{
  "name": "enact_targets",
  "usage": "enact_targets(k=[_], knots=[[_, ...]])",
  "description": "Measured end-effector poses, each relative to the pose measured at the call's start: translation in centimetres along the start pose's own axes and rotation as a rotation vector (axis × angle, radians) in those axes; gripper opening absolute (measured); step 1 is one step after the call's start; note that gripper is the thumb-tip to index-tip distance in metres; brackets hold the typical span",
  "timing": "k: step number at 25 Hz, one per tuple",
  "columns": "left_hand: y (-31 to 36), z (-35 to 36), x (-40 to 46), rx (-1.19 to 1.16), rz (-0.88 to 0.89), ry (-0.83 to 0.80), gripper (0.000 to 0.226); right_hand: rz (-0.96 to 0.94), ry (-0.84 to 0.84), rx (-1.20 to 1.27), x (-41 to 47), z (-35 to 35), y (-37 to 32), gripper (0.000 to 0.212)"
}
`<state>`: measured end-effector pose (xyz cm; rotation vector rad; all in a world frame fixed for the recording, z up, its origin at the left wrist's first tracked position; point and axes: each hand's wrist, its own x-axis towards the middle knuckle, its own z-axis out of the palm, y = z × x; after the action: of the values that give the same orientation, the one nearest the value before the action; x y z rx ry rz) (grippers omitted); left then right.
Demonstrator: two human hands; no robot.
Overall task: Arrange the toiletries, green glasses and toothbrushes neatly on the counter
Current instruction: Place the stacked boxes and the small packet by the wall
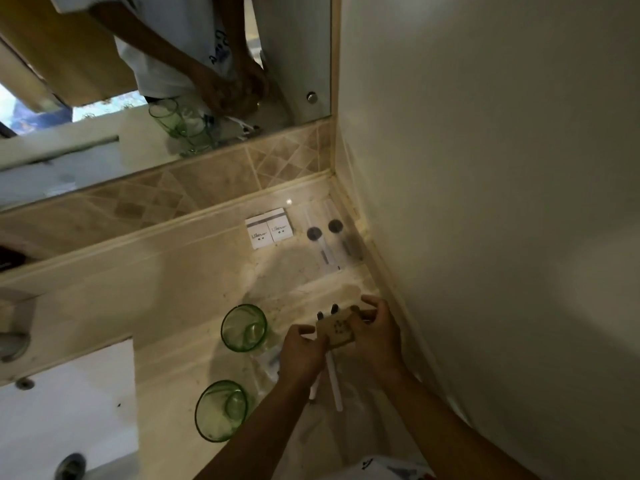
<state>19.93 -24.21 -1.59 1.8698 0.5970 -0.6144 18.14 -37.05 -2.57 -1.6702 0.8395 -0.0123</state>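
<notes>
Between the fingers of both hands, above the counter's [194, 271] front edge near the right wall, a small tan cardboard packet [336, 330] is held; it is flat and rectangular, with small dark printed marks that cannot be read. It is pinched at its left edge by the left hand [301, 355] and gripped at its right end by the curled fingers of the right hand [375, 336]. Two toothbrushes [333, 372] with slim white handles are held with the packet, their dark bristled heads showing just beyond its far edge.

Left of the left fingers, two round green glasses of clear tinted glass stand upright, one [244, 328] near the knuckles, the other [221, 410] closer to the person. Beyond the fingertips, toward the tiled backsplash, two white rectangular boxes [270, 231] lie side by side, touching; their print is too blurred to read. Just right of them, two clear plastic sachets [329, 237], each bearing a dark round mark, lie parallel. The counter is glossy beige marble-patterned stone.
</notes>
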Motion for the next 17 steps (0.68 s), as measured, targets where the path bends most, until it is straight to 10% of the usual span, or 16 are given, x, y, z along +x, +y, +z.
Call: enact_targets(k=[17], knots=[[10.0, -12.1, 8.3, 0.004, 0.29, 0.189, 0.035, -0.258, -0.21, -0.054, 7.5, 11.5, -9.7, 0.03]])
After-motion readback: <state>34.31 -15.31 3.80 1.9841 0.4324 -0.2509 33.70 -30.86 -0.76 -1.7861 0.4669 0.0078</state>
